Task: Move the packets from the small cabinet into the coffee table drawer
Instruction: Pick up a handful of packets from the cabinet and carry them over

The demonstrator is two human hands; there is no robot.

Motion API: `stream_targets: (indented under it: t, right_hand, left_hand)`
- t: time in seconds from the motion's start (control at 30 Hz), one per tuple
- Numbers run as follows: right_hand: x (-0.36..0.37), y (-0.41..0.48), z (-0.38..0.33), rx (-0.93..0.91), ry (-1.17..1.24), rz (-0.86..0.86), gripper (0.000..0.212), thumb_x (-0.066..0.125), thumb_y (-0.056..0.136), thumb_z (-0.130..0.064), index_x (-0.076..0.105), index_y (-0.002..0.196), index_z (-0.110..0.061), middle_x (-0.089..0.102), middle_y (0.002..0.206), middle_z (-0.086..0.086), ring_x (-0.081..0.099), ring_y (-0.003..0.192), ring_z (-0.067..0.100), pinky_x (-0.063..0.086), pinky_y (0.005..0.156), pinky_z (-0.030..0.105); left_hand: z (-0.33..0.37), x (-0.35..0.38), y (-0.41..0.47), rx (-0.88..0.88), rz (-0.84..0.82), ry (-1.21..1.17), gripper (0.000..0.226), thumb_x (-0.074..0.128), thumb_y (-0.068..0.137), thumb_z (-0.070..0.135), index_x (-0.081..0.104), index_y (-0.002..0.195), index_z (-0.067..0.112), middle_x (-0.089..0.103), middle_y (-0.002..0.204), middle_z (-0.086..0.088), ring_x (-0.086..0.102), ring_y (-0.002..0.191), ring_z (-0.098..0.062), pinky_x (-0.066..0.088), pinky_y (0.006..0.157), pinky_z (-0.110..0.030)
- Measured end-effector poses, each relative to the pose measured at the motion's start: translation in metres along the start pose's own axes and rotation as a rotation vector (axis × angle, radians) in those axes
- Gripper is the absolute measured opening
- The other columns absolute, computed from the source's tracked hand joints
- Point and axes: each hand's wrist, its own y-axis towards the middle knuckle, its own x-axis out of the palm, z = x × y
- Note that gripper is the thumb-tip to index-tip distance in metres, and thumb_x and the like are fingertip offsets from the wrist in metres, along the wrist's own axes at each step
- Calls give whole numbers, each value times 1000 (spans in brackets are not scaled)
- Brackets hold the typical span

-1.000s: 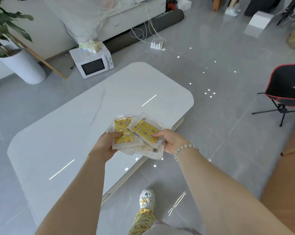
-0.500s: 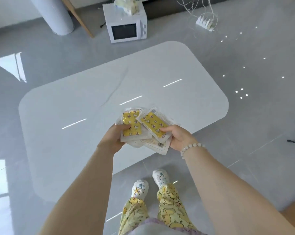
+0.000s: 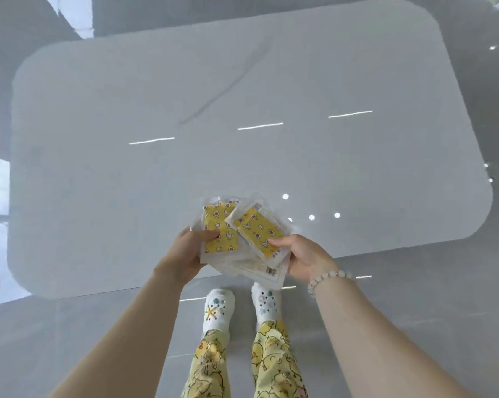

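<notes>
Directly below, both hands hold a fanned stack of packets (image 3: 254, 231) above the near edge of the white coffee table (image 3: 242, 96). The left hand (image 3: 185, 251) clamps one side with its thumb on top, and the right hand (image 3: 303, 257) pinches the other. White shoes (image 3: 218, 308) stand on the grey floor (image 3: 414, 297) just beneath. The lower packets are mostly covered, so their number is unclear.

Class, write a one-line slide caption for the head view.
Standing at the white coffee table, a person holds a fanned stack of yellow-patterned packets between left hand and right hand.
</notes>
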Motion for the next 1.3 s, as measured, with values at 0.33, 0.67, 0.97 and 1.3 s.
stream_targets:
  t: [0.33,0.67,0.97,1.3]
  right_hand:
    - [-42,110,-8,-65,-105,159,29,55,91,0,62,119,-3,67,118,11,60,114,29,43,104,44]
    - [-23,127,-20,-213,-516,400,37,72,80,-9,59,114,-4,63,116,6,57,112,23,39,86,27]
    - [-15,115,-10,-463,-758,626,24,73,78,-12,60,98,-16,64,95,1,60,85,18,46,64,20]
    - [-15,122,5,-578,-1003,1002,41,67,78,-14,55,117,-12,57,119,5,48,115,27,43,86,36]
  left_hand:
    - [-33,7,99,86,121,77,32,55,87,-6,60,112,12,69,103,-11,66,88,-28,55,82,-41]
    - [-39,9,114,198,275,182,26,59,86,-4,61,84,22,66,82,0,63,75,-18,54,70,-31]
    - [-46,12,115,268,547,574,12,65,85,16,57,93,16,58,80,7,57,76,-17,45,60,-24]
    - [-47,18,115,224,732,948,54,62,86,39,44,131,15,48,131,-1,36,128,-22,29,102,-36]
